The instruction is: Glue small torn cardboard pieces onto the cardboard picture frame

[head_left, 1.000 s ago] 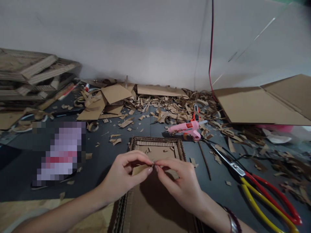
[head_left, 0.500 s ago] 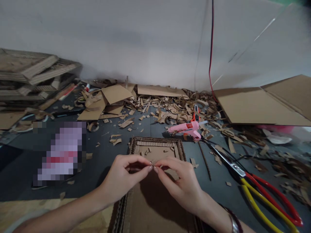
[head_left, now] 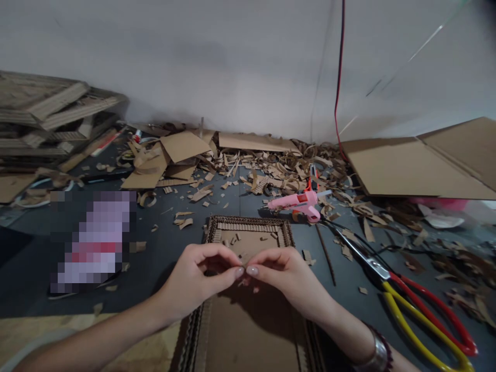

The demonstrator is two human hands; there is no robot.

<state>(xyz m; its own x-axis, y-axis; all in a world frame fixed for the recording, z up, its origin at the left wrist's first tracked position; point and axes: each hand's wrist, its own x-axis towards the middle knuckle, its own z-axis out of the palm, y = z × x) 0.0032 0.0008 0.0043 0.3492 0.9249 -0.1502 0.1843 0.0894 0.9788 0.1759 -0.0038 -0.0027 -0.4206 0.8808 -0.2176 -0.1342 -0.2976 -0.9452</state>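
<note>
My left hand [head_left: 201, 276] and my right hand [head_left: 289, 274] meet above a long cardboard tray [head_left: 248, 336] with a raised rim of layered corrugated strips. Thumb and forefinger are pinched together on each hand, the thumb tips almost touching. Whatever sits between them is tiny and mostly hidden by the fingertips. Beyond my fingers, several small cardboard bits [head_left: 237, 237] lie on the tray's far end. My hands cast a shadow on its middle.
At the right lie red-and-yellow-handled shears [head_left: 382, 271], a pink glue gun [head_left: 292, 200] and a thin dark stick [head_left: 325, 253]. Cardboard scraps [head_left: 267, 178] cover the back. Folded cardboard [head_left: 418, 165] is at right, stacked cardboard frames [head_left: 46, 119] at left, near a blurred-out lilac object [head_left: 103, 227].
My right hand has rolled so its thumb now lies level, pointing at the left thumb, with the other fingers curled behind. The left hand stays nearly in place. The view has shifted slightly.
</note>
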